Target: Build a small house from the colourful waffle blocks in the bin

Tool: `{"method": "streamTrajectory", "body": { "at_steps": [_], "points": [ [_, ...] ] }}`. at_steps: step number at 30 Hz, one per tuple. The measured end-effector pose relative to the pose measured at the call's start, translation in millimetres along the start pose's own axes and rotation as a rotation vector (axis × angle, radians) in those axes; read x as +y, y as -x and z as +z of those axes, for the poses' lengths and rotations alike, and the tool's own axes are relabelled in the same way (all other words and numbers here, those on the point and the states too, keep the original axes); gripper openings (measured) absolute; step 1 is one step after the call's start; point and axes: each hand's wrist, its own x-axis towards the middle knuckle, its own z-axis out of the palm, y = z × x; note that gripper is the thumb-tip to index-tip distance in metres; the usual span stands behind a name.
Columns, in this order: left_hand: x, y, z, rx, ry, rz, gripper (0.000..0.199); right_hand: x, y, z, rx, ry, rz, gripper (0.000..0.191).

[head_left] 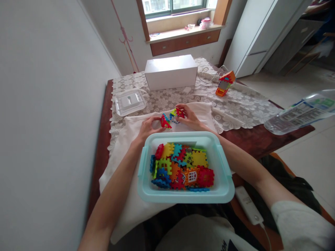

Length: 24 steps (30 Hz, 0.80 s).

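Table point(243, 139): reddish-brown; we see a floral cloth point(235, 108) over most of it.
White box point(171, 75): our landmark, lying on the floral cloth.
White cloth point(120, 153): spread on the box's near side.
Clear lid point(130, 101): left of the box, nearer us.
Small white piece point(187, 90): just before the box.
Toy house point(225, 83): right of the box.
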Motion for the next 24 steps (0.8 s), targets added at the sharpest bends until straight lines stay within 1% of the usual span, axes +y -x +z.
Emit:
{"method": "streamTrajectory", "body": {
  "at_steps": [3, 6, 10, 13, 17, 20, 22, 24],
  "points": [
    [4.4, 2.1, -1.6, -0.018, 0.119, -0.025, 0.062, 1.0, 0.9, -0.9, -0.025, 0.005, -0.005, 0.068],
    [7.6, 2.6, -0.4, 0.013, 0.202, -0.031, 0.065, 2.7, 2.7, 0.0, -0.059, 0.018, -0.012, 0.068],
    [8.5, 2.5, 1.4, 0.050, 0.253, -0.059, 0.072, 6.7, 4.9, 4.6, -0.019, 0.116, -0.064, 0.061],
    [7.0, 3.0, 2.4, 0.055, 0.251, -0.091, 0.076, 9.2, 6.1, 7.6, -0.001, 0.204, -0.094, 0.056],
    [2.5, 2.4, 4.6, 0.012, 0.258, -0.088, 0.083, 7.8, 7.0, 6.7, -0.045, 0.324, -0.078, 0.061],
    [-2.4, 0.3, 6.3, 0.018, 0.250, -0.076, 0.087, 5.7, 7.7, 4.4, -0.084, 0.363, -0.089, 0.064],
    [-5.9, -1.2, 7.4, 0.040, 0.252, -0.069, 0.085, 6.3, 7.9, 4.0, -0.095, 0.377, -0.093, 0.067],
    [-9.7, -2.6, 8.5, 0.049, 0.254, -0.068, 0.078, 8.5, 7.9, 4.7, -0.090, 0.394, -0.098, 0.070]
  ]
}}
